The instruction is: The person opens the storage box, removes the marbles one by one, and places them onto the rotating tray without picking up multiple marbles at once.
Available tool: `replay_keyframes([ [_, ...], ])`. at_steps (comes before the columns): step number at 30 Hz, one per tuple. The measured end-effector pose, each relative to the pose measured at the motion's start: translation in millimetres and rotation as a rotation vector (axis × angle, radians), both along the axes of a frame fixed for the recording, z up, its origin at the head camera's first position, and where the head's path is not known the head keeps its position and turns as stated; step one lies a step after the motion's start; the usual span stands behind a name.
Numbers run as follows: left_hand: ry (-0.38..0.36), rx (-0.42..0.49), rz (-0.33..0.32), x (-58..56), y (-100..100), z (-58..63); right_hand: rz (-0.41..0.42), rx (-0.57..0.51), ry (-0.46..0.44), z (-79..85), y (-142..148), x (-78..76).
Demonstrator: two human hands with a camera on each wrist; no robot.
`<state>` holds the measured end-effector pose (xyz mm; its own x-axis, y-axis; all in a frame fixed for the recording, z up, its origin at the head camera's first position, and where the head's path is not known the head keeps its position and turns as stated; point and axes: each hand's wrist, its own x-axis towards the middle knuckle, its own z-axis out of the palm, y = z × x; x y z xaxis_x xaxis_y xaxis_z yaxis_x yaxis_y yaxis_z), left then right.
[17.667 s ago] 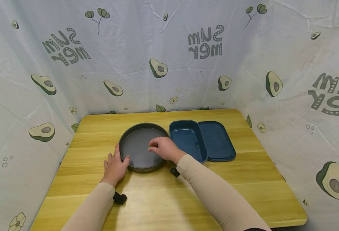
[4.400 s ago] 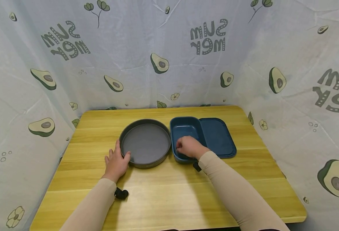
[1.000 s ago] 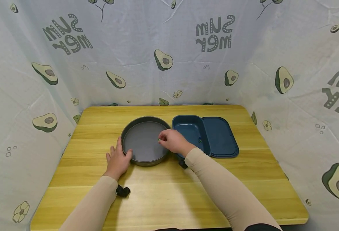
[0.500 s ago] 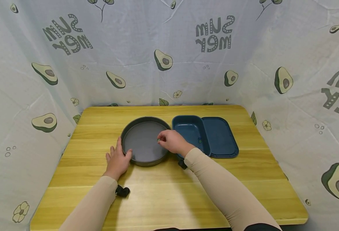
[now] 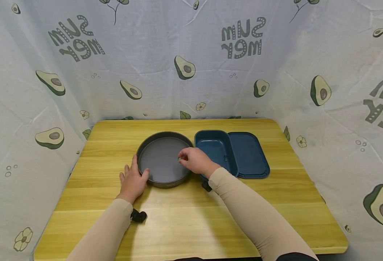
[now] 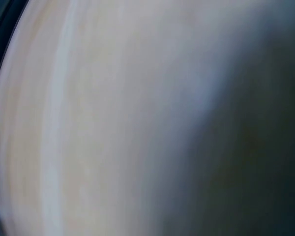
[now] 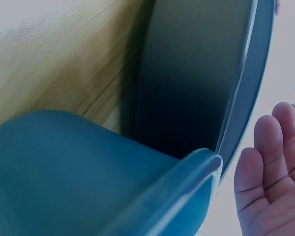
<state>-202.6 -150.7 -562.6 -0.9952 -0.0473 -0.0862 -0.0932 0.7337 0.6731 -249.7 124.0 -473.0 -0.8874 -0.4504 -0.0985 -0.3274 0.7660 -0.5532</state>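
Observation:
In the head view, my right hand (image 5: 195,159) hovers over the right part of a round grey cake pan (image 5: 162,161). Its thumb and fingertips pinch a small green marble (image 5: 179,158), mostly hidden by the fingers. The right wrist view shows the fingers (image 7: 269,162) beyond the pan's rim, while the marble is barely visible at the edge. My left hand (image 5: 133,182) rests against the pan's left front rim, fingers spread and fairly straight, thumb at the rim. A blue rectangular box (image 5: 212,139) stands right of the pan with small blue and green marbles (image 5: 225,158) inside.
A flat blue lid (image 5: 248,156) lies right of the box. Everything stands on a wooden table (image 5: 165,224) in front of a printed curtain (image 5: 159,47). The left wrist view is a blurred close-up, mostly of the table surface (image 6: 88,123).
About four seconds ago my right hand was down in the blue box; it has since moved left over the pan with a green marble. Over the last second both hands are nearly still.

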Motion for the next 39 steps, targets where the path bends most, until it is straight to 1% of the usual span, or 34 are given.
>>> replay_keyframes([
  [10, 0.003, 0.007, -0.005, -0.3, -0.9, -1.4, 0.004, -0.004, -0.018, -2.3, -1.0, 0.6],
  [18, 0.013, 0.014, 0.001, -0.3, -1.8, -1.2, 0.004, -0.003, -0.009, -2.3, -2.2, 0.4],
  [22, 0.02, 0.014, 0.003, -1.0, -2.1, -3.0, 0.005, 0.0, -0.005, -4.0, -2.9, -0.1],
  [39, 0.015, 0.026, 0.002, -3.3, -3.0, -5.0, 0.016, -0.003, 0.013, -7.0, -6.6, -2.9],
])
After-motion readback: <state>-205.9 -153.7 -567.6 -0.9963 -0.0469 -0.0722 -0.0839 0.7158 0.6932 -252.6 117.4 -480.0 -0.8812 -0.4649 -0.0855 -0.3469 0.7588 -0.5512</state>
